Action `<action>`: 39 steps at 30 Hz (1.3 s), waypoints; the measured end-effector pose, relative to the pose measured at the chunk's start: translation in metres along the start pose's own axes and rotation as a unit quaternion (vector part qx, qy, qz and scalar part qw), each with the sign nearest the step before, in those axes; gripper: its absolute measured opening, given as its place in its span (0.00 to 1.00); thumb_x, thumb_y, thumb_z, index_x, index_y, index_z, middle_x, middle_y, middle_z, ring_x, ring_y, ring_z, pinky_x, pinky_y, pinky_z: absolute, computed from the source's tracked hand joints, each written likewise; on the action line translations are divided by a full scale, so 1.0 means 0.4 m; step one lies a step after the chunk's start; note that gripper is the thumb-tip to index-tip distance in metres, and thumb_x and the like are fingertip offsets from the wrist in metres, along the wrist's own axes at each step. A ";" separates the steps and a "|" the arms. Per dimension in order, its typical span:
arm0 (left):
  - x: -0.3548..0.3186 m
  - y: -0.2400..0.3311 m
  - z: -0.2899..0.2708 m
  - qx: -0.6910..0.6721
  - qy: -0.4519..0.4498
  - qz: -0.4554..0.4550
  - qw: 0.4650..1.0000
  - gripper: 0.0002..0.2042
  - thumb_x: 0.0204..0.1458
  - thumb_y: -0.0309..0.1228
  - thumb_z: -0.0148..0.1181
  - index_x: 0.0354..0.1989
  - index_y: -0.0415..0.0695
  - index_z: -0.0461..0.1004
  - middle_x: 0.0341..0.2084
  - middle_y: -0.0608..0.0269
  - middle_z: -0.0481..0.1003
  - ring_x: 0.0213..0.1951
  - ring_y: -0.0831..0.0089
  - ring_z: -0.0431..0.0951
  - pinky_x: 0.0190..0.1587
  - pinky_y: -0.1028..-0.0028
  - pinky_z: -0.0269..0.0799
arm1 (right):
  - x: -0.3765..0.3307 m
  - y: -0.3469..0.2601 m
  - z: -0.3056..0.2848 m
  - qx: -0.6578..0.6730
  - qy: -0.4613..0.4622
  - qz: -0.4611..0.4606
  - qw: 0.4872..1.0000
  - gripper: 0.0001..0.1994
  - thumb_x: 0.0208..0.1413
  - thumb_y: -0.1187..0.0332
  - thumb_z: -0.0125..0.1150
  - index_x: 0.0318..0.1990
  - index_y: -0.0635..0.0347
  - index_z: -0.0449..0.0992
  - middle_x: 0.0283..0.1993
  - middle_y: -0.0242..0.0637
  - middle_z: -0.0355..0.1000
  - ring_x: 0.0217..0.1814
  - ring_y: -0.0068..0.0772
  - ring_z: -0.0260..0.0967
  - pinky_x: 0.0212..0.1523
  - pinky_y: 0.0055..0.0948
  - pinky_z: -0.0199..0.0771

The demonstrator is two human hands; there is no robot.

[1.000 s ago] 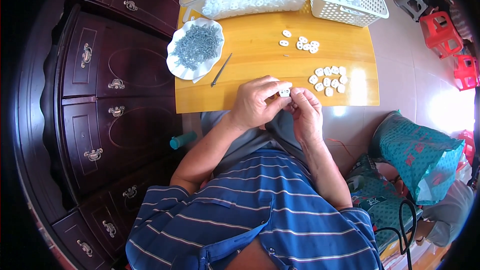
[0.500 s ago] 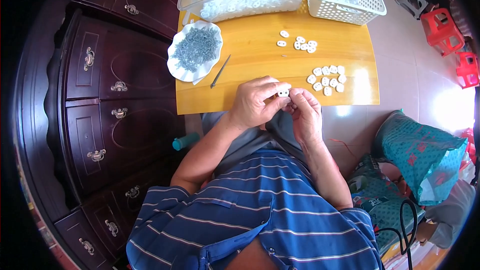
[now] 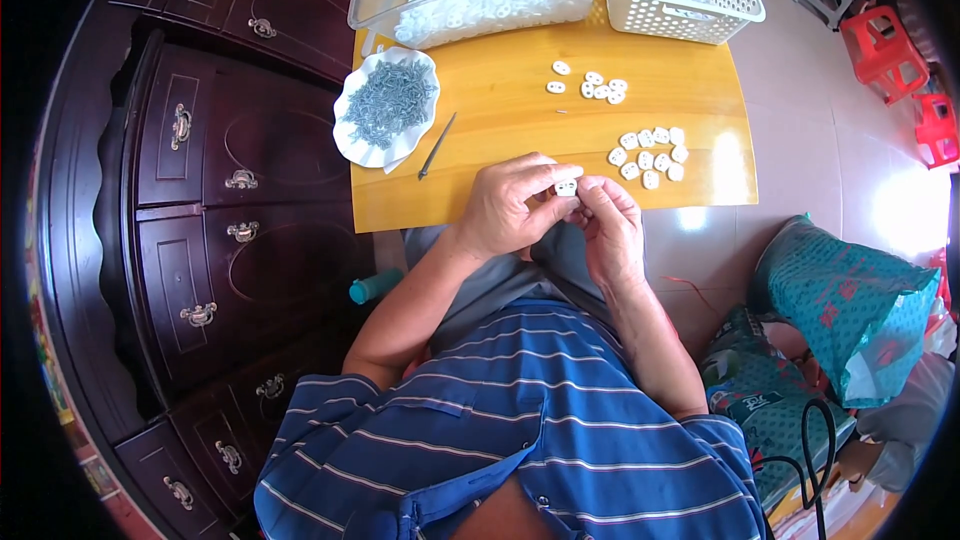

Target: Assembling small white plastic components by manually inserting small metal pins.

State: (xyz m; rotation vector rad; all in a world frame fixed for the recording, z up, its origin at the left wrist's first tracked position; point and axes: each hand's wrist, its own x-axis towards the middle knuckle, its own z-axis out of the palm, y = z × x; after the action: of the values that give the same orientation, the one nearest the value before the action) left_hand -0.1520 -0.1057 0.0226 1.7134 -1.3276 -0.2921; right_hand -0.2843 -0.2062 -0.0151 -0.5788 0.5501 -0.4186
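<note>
At the table's front edge a small white two-holed piece [image 3: 567,187] is pinched between the thumb and forefinger of my left hand [image 3: 512,205]. My right hand [image 3: 612,228] is closed too, its thumb and fingertips at the right end of that piece; whether they also hold something smaller is hidden. Beyond my hands, a thin metal pin [image 3: 562,112] lies on the wood. To the right sits a cluster of similar white pieces [image 3: 646,159], and farther back a smaller, looser group [image 3: 602,91]. Left of my hands lies a dark pointed tool [image 3: 437,147].
A white scalloped dish [image 3: 345,143] heaped with grey metal pins [image 3: 388,102] stands at the table's left. Along the back are a clear bin [image 3: 500,8] and a perforated basket [image 3: 680,22], both full of white pieces. Dark drawers [image 3: 290,150] flank the left; teal bags [image 3: 840,305] lie right.
The view has shifted slightly, so the table items sit a little farther left. The white piece in my fingers has tilted a little; both hands keep their places.
</note>
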 end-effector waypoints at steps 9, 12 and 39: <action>0.001 0.006 -0.003 0.006 -0.006 -0.017 1.000 0.15 0.49 0.22 0.71 0.46 0.36 0.82 0.36 0.51 0.82 0.37 0.59 0.84 0.40 0.69 0.79 | 0.003 0.004 -0.003 -0.015 0.002 -0.004 1.000 0.07 0.67 0.68 0.60 0.39 0.60 0.81 0.32 0.27 0.77 0.33 0.16 0.70 0.38 0.19 0.70; -0.001 0.003 -0.004 0.009 -0.008 -0.022 1.000 0.14 0.49 0.22 0.70 0.46 0.36 0.82 0.35 0.51 0.82 0.36 0.60 0.84 0.39 0.69 0.79 | 0.006 0.008 -0.009 -0.010 0.001 0.010 1.000 0.07 0.66 0.68 0.61 0.39 0.60 0.81 0.32 0.26 0.77 0.34 0.16 0.70 0.39 0.19 0.70; 0.026 0.009 0.015 0.059 -0.044 -0.035 0.997 0.13 0.49 0.23 0.70 0.44 0.40 0.83 0.32 0.55 0.81 0.31 0.61 0.82 0.34 0.69 0.77 | 0.017 0.018 -0.031 -0.009 0.006 0.006 1.000 0.07 0.69 0.67 0.58 0.39 0.58 0.80 0.29 0.25 0.75 0.28 0.14 0.68 0.33 0.17 0.69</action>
State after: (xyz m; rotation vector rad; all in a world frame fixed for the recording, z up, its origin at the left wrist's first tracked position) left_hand -0.1542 -0.1176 0.0254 1.8676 -1.3737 -0.3384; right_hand -0.2847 -0.2090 -0.0307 -0.5910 0.5686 -0.4049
